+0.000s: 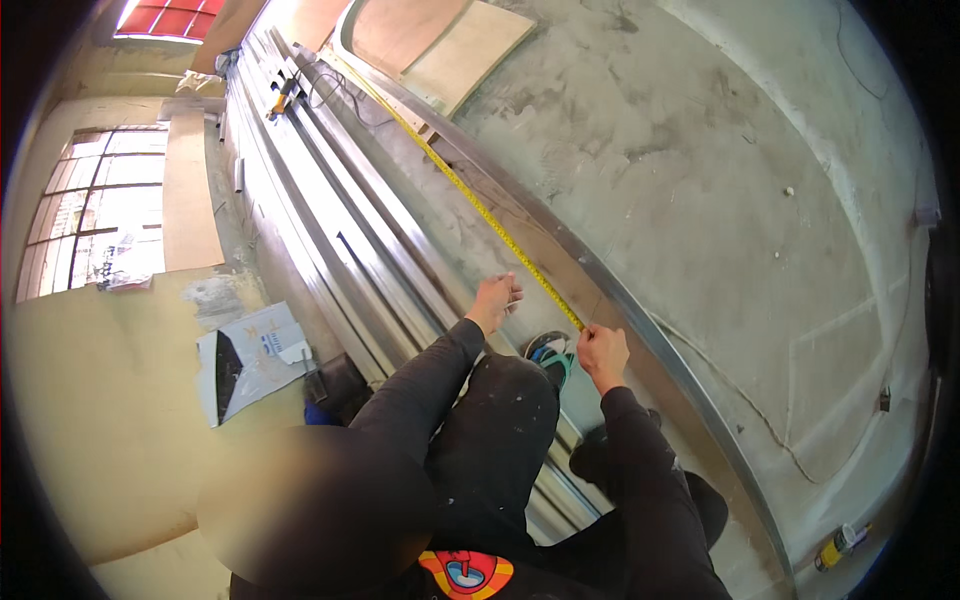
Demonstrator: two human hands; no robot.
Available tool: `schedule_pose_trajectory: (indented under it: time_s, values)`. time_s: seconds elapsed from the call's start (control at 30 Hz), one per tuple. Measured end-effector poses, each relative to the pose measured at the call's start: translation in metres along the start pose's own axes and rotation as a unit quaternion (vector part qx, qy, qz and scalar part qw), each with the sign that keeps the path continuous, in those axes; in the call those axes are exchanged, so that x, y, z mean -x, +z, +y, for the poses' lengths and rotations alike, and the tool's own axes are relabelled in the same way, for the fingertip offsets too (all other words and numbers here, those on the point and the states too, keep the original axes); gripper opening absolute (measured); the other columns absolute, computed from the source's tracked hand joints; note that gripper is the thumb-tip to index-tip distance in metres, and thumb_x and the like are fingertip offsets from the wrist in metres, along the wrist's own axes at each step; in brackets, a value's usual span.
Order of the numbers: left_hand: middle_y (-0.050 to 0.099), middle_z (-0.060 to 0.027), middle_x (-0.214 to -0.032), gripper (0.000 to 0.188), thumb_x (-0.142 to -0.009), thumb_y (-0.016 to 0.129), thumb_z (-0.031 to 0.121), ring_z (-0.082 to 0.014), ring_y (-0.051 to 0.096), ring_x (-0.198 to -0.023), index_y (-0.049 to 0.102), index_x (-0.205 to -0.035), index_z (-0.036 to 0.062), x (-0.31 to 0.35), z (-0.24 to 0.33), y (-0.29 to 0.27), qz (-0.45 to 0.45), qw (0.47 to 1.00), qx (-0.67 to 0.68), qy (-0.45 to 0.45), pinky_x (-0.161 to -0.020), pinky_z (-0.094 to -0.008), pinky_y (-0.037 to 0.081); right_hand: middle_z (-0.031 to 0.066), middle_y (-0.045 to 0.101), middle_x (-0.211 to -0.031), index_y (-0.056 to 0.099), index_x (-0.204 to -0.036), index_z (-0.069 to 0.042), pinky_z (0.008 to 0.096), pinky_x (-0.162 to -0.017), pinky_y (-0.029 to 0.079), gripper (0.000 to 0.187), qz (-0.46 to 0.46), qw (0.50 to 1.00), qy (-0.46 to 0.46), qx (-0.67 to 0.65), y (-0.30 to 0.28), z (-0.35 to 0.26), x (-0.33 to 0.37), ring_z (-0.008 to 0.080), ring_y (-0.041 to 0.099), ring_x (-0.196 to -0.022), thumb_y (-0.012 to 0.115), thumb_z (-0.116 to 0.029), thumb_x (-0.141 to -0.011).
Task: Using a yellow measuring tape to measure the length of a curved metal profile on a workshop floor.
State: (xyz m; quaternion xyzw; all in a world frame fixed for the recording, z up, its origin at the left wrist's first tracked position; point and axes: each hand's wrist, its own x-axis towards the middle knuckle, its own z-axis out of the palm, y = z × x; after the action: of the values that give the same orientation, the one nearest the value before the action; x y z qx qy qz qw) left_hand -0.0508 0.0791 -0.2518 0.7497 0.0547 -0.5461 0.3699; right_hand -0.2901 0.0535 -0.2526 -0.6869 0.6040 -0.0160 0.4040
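Observation:
A yellow tape measure blade (470,196) is stretched out in a long straight line from the far upper left down to my right hand (604,352). That hand is closed around its near end; the tape's case is hidden in my fingers, if it is there. Alongside the blade, to its right, runs a long grey metal channel (618,290). My left hand (496,304) is held just left of the blade, apart from it, with its fingers curled in. Whatever small thing may be between those fingers is too small to make out.
Long shiny metal profiles (340,200) lie in a bundle at left, with a yellow-and-black tool (284,98) at their far part. Boards (470,55) lie beyond the channel. A cord (735,400) crosses the floor at right, near a yellow can (835,550).

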Motion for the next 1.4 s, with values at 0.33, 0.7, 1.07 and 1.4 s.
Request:
schedule_pose_trajectory:
  time_s: [0.33, 0.7, 1.07, 1.4]
  values:
    - [0.061, -0.0035, -0.094, 0.042, -0.097, 0.04, 0.047, -0.0159, 0.056, -0.082, 0.054, -0.114, 0.0116, -0.105, -0.076, 0.062, -0.014, 0.992, 0.097, 0.076, -0.074, -0.0368, 0.043, 0.0142, 0.067, -0.076, 0.073, -0.084, -0.012, 0.0451, -0.071, 0.05, 0.023, 0.06, 0.997, -0.037, 0.03, 0.048, 0.063, -0.027, 0.0364, 0.059, -0.08, 0.054, -0.024, -0.081]
    - [0.062, -0.0055, -0.068, 0.03, -0.094, 0.054, 0.029, -0.0132, 0.058, -0.053, 0.066, -0.091, 0.0007, -0.149, -0.091, 0.072, 0.108, 0.939, -0.139, 0.297, -0.052, -0.031, 0.047, 0.0187, 0.068, -0.08, 0.074, -0.081, -0.009, 0.0448, -0.073, 0.051, 0.022, 0.034, 0.998, -0.023, 0.041, 0.052, 0.056, -0.029, 0.0384, 0.062, -0.081, 0.057, -0.022, -0.077]
    - [0.062, -0.0139, -0.06, 0.029, -0.083, 0.062, 0.028, -0.0278, 0.062, -0.056, 0.066, -0.077, -0.0002, -0.144, -0.082, 0.083, 0.238, 0.874, -0.211, 0.367, -0.058, -0.0388, 0.047, 0.021, 0.066, -0.076, 0.072, -0.08, -0.007, 0.0464, -0.07, 0.052, 0.026, 0.025, 0.995, -0.037, 0.094, 0.051, 0.076, -0.028, 0.0379, 0.065, -0.074, 0.055, -0.026, -0.078]
    - [0.061, -0.0118, -0.061, 0.026, -0.081, 0.064, 0.023, -0.0235, 0.061, -0.056, 0.063, -0.072, -0.0014, -0.17, -0.068, 0.066, 0.214, 0.9, -0.093, 0.368, -0.055, -0.0374, 0.047, 0.017, 0.068, -0.083, 0.071, -0.088, -0.011, 0.0442, -0.071, 0.051, 0.028, -0.178, 0.974, -0.023, 0.141, -0.017, 0.153, 0.006, 0.036, 0.065, -0.079, 0.055, -0.033, -0.081]
